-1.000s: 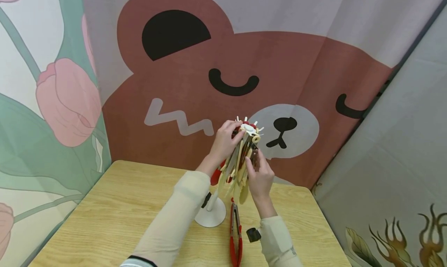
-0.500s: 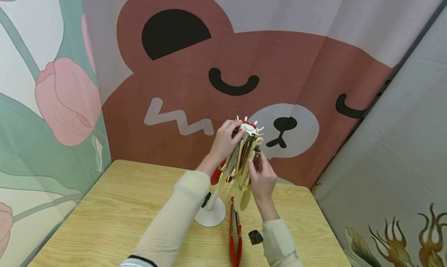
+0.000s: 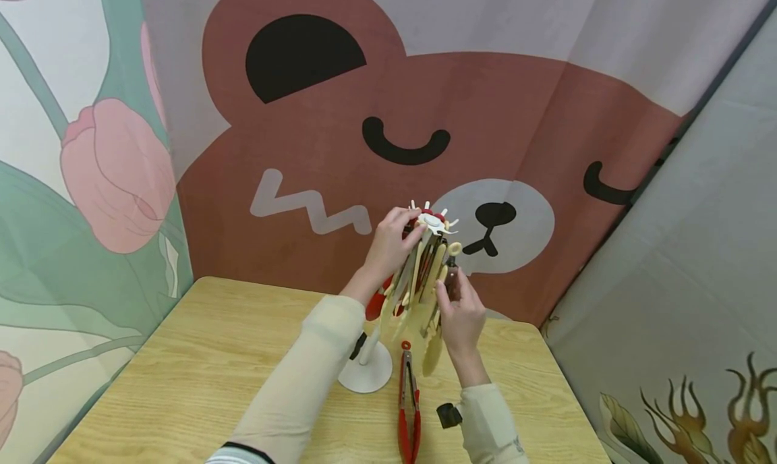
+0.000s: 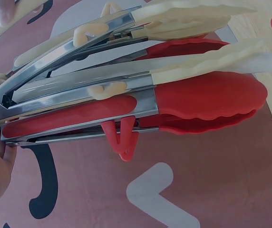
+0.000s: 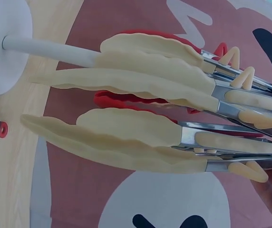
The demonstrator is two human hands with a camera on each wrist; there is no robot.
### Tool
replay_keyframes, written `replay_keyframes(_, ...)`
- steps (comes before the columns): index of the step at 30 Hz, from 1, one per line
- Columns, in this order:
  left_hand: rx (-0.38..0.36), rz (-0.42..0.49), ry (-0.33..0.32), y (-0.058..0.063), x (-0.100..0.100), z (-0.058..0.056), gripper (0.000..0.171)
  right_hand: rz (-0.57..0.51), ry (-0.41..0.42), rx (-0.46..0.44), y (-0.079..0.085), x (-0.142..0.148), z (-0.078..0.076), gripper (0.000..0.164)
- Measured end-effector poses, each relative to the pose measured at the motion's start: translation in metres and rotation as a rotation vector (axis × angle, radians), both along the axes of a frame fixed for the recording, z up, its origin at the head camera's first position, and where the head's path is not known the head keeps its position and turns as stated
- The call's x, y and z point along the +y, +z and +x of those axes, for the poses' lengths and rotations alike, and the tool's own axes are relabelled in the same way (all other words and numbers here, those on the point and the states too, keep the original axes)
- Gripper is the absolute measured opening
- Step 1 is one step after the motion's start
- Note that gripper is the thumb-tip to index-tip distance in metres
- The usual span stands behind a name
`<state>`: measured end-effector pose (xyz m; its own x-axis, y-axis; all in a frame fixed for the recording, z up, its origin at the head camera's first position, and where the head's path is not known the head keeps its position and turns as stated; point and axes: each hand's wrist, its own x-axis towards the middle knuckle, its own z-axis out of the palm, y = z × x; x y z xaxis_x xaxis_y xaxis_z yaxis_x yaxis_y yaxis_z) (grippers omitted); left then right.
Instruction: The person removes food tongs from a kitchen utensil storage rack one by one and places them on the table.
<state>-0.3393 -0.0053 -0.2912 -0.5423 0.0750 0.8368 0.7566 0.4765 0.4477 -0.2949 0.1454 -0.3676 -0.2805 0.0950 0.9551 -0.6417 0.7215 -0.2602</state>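
Note:
A white rotating hook rack point(image 3: 432, 222) stands on a round base point(image 3: 364, 378), hung with several cream and red tongs. My left hand point(image 3: 391, 241) grips the rack's top, its fingers by the red tongs point(image 4: 207, 97) in the left wrist view. Lower on the right side, my right hand point(image 3: 463, 321) pinches one pair of cream tongs point(image 3: 433, 357) near the upper handles. The ring of this pair sits below and to the right of the hooks, apart from them. In the right wrist view, its scalloped cream tips point(image 5: 121, 152) point left, toward the tabletop.
A pair of red-handled tongs point(image 3: 409, 417) lies on the wooden table point(image 3: 243, 376) in front of the rack. Behind hangs a curtain point(image 3: 291, 147) printed with a bear. Black wrist-camera mounts point(image 3: 449, 415) stick out from the sleeves.
My right hand has moved down and to the right with the cream tongs, and their ring has drawn away from the hooks. The left hand stays on the rack's top.

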Motion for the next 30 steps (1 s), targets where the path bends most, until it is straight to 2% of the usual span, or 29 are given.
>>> replay_keyframes(18, 0.0, 0.011, -0.01, -0.001, 0.0, 0.0, 0.029, 0.015, -0.055, -0.037, -0.011, 0.014, -0.001, 0.028)
replay_keyframes(30, -0.006, 0.003, -0.006, -0.001, -0.001, -0.001, 0.029, 0.051, -0.112, -0.08, -0.023, 0.027, -0.002, 0.037)
